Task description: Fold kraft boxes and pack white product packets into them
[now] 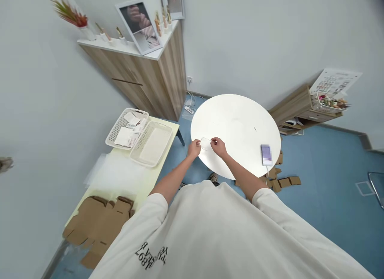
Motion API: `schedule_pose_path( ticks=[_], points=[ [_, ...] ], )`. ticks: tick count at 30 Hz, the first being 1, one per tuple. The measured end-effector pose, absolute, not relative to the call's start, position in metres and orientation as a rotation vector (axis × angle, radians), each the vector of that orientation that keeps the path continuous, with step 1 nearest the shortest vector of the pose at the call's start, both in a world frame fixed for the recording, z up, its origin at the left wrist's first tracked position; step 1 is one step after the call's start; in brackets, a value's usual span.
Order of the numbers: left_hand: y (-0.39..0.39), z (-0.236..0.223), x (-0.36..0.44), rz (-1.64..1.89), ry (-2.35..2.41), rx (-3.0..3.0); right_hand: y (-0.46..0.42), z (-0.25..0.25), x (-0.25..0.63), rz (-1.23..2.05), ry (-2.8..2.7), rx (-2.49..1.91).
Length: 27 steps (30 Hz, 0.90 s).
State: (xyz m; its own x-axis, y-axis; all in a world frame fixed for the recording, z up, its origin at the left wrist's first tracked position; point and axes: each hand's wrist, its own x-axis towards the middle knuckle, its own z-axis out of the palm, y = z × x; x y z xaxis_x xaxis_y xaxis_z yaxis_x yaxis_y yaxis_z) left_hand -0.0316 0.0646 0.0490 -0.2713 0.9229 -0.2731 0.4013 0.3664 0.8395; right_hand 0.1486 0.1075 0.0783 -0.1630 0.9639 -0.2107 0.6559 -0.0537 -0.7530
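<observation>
Pinching white piece (205, 143), hands (194, 148) (219, 146) nearly closed

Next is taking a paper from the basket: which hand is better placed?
Left hand, probably: it is nearer the basket, on that side, though it and the right hand both hold the small white item.

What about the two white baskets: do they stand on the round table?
No, the basket with papers and the basket beside it both stand on the pale yellow table, not the round table.

Round table (240, 123) white (seemingly plain).
</observation>
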Motion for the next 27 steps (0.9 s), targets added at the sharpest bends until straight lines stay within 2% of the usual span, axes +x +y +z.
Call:
schedule_pose_path(
  ticks=[6,12,27],
  points=[
    [0.085,0.031,0.061,0.712,1.85,1.124,0.122,0.057,0.241,1.143,-1.797,-1.782],
    [0.097,0.015,0.113,0.574,1.852,1.067,0.123,0.04,0.29,1.212,-1.751,-1.872],
    [0.114,-0.002,0.132,0.406,1.669,1.117,0.125,-0.004,0.32,1.292,-1.585,-2.067]
  ],
)
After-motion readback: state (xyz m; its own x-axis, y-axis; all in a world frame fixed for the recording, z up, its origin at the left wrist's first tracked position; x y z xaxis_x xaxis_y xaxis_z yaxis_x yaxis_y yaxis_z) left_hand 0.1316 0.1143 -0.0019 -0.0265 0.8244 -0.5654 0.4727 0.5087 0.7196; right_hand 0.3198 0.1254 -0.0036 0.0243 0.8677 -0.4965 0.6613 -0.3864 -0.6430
